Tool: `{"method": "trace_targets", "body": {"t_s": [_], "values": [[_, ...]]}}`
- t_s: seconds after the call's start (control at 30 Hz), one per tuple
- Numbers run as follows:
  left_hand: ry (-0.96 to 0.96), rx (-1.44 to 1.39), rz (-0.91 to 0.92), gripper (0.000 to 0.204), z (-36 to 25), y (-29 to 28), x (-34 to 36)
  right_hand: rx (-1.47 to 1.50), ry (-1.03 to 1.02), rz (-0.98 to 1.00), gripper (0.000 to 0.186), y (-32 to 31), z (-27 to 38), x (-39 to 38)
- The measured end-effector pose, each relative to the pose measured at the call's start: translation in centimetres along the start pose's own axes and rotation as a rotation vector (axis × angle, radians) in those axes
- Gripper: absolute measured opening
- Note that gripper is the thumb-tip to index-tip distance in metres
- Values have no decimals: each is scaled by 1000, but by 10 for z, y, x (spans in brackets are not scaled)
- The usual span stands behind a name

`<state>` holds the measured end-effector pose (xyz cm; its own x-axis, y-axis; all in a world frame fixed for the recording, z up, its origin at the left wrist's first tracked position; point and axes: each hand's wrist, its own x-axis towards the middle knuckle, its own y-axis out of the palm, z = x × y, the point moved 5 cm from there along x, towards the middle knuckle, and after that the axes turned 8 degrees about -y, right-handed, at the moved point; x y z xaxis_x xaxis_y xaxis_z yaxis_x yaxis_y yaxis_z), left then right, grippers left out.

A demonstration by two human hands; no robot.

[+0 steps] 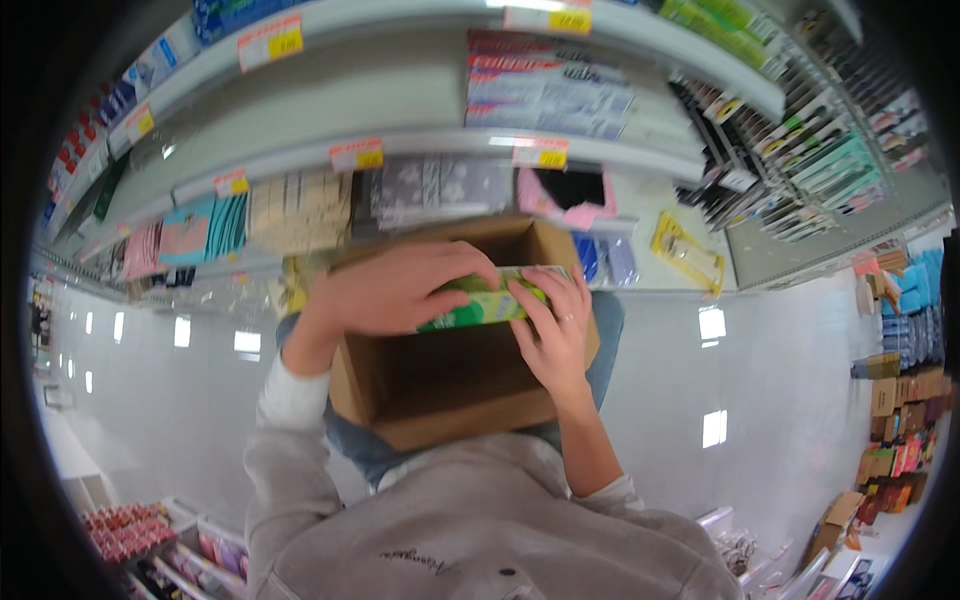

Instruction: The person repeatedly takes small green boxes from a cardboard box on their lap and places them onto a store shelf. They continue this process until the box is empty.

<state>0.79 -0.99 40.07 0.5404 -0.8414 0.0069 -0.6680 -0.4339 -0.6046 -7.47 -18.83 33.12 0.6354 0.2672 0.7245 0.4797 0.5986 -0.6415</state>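
Head view, looking down over grey-sleeved forearms toward store shelving.

Left hand (pixel 395 290): curled over the left end of a green package (pixel 485 305), fingers wrapped across its top, palm down. Grip closed on the package.

Right hand (pixel 553 325): fingers extended along the right end of the same green package, thumb side toward the body, ring visible on one finger. Pressed against the package, gripping it from the right.

Green package: elongated, bright green with a lighter panel, held level between both hands directly above the open mouth of a brown cardboard box (pixel 450 380). Whether lower edge touches the box interior: cannot tell.

Cardboard box: open-topped, resting on the lap against blue jeans (pixel 610 340), near side facing the camera, interior in shadow. Contents hidden.

Surroundings: white shelves (pixel 420 145) ahead, with yellow-and-pink price labels (pixel 357 155) along the front edges. Upper shelf stocked with long red, white and blue cartons (pixel 550 95). Lower shelf stocked with flat packets in beige, grey and teal. Yellow carded item (pixel 688 252) lying on the lowest shelf, right of the box. Pegboard display (pixel 800 170) of hanging slim items at upper right. Stacked cardboard cartons (pixel 900 420) on the glossy pale floor (pixel 760 380) at far right. Pink and red packaged goods (pixel 130 530) at lower left.
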Motion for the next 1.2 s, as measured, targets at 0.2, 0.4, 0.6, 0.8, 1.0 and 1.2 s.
{"method": "trace_targets", "body": {"t_s": [0.2, 0.4, 0.6, 0.8, 1.0, 1.2], "values": [[5, -310, -612, 25, -9, 5, -26, -234, -54, -552, 60, -99, -68, 51], [95, -146, -62, 21, 12, 107, -12, -542, -135, -631, 64, -205, -97, 145], [129, -245, -172, 35, -12, 83, -2, -673, -282, -507, 65, -234, -81, 187], [306, -1245, -171, 58, -50, -3, 27, -683, -658, -467, 44, -205, -12, 160], [196, -1157, -305, 62, -96, -30, 35, -668, -724, -308, 37, -198, 19, 135], [573, -199, -747, 72, -119, -36, 25, -501, -416, 128, 62, -201, 26, 162]]}}
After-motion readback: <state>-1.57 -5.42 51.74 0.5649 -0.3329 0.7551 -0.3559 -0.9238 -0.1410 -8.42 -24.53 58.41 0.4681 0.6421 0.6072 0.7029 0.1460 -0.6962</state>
